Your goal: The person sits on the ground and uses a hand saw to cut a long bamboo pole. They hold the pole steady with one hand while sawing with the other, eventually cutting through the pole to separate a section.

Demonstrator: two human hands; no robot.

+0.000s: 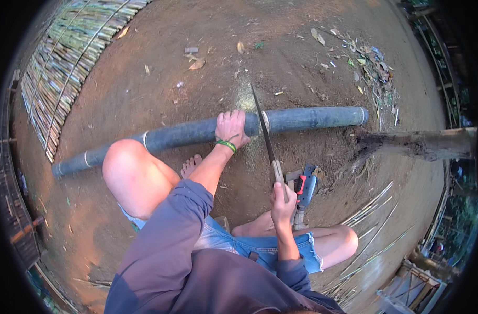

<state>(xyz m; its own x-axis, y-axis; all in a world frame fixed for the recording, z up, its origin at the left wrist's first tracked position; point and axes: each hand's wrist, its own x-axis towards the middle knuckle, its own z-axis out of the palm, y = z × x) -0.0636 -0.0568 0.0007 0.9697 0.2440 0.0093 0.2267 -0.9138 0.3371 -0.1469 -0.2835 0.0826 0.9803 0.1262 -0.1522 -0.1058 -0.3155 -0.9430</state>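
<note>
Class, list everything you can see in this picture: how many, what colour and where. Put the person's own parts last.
Long ringed bamboo pole: one, dark blue-grey, across the middle
Long-bladed handsaw: one, dark blade, pale handle, blade over the pole
Powdery sawdust: one patch, pale yellow, beyond the pole
Lashed slat mat: one, tan-green, upper left
Round post: one, brown, right
Red-and-black-handled tool: one, partly blue-grey, beside the right hand
Thin loose strips: several, pale, lower right
Dry leaves: several, brown, beyond the pole
Narrow wristband: one, green, left wrist
Denim shorts: one pair, blue, lower middle
Left hand: one, bare, on the pole
Right hand: one, bare, around the saw handle
</note>
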